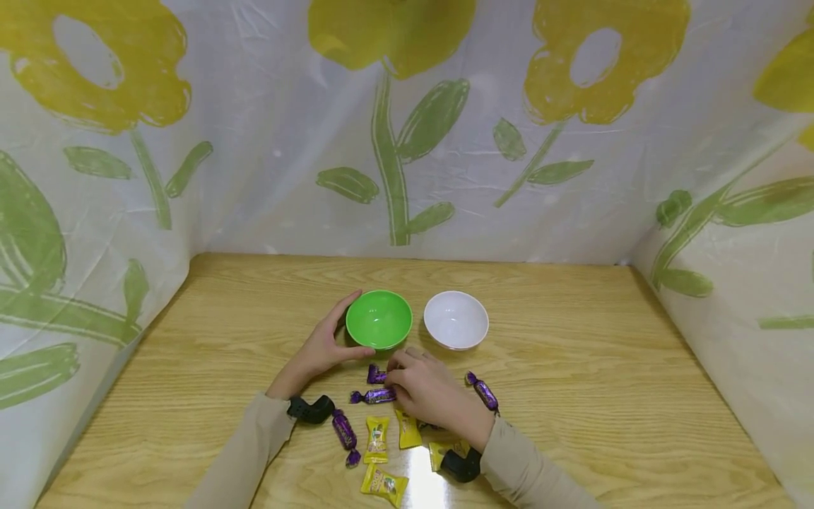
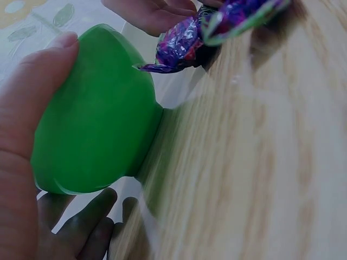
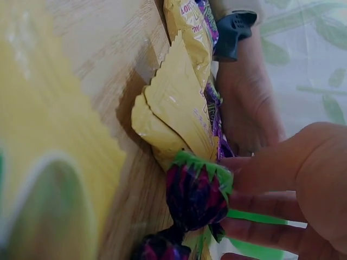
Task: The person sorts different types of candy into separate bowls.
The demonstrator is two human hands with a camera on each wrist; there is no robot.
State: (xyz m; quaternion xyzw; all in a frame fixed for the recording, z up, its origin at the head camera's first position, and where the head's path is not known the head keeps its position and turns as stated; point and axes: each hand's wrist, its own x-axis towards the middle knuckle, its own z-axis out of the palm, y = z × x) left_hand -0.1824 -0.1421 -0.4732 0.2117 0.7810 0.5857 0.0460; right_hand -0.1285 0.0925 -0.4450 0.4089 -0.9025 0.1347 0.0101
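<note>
My left hand (image 1: 321, 350) holds the green bowl (image 1: 379, 319), thumb at its near rim and fingers along its left side. In the left wrist view the same green bowl (image 2: 97, 114) stands on the wooden table. My right hand (image 1: 429, 389) reaches down over the candies, its fingers at two purple-wrapped candies (image 1: 373, 396) just in front of the bowl. In the right wrist view a dark purple twisted wrapper (image 3: 195, 192) hides the thumb's tip, so whether the fingers pinch a candy does not show. The green bowl's inside is bare.
A white bowl (image 1: 456, 320) stands right of the green one. Yellow-wrapped candies (image 1: 376, 440) lie nearer the table's front, several in all. One purple candy (image 1: 345, 433) lies to their left, another purple candy (image 1: 485, 393) to the right. A flowered cloth (image 1: 267, 177) hangs behind the table.
</note>
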